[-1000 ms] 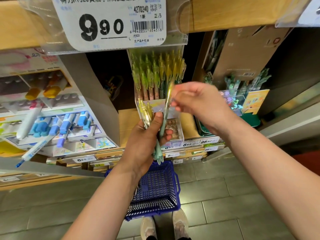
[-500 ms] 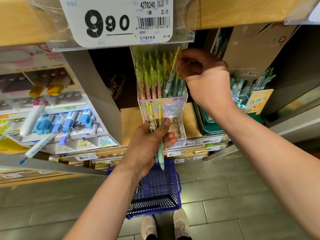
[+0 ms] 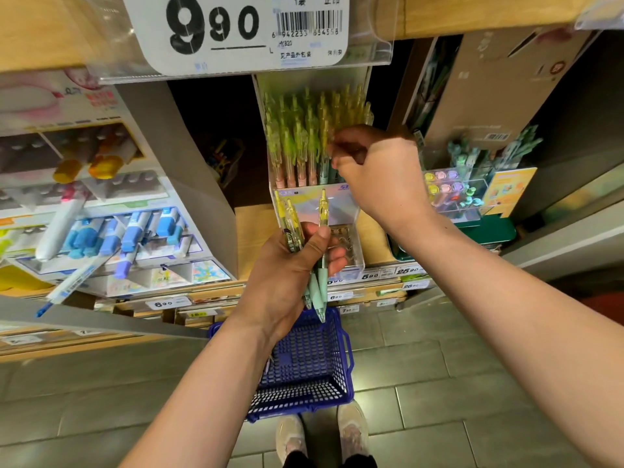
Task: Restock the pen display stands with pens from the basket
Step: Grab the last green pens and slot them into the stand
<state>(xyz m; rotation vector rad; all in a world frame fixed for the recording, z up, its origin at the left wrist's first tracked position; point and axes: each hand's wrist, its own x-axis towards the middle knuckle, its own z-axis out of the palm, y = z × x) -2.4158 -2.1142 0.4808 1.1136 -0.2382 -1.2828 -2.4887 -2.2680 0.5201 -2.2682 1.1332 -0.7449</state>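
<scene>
A clear pen display stand (image 3: 341,205) sits on the wooden shelf, packed with upright green and yellow pens (image 3: 297,140). My right hand (image 3: 381,170) is curled against the pens at the stand's right side; its fingers hide whatever lies between them. My left hand (image 3: 287,275) is lower, in front of the stand, shut on a small bundle of yellow and mint pens (image 3: 320,288) that point up and down. The blue plastic basket (image 3: 304,369) rests on the floor below my left hand; what it holds is not visible.
A large price tag (image 3: 236,28) hangs from the upper shelf edge just above the stand. A marker display (image 3: 101,231) stands at the left. At the right stand another pen display (image 3: 472,184) and a cardboard box (image 3: 499,89). My shoes (image 3: 320,434) are behind the basket.
My right hand took one pen from the bundle, lifted it to the top of the stand, then moved down along the stand's right side. My left hand stayed put.
</scene>
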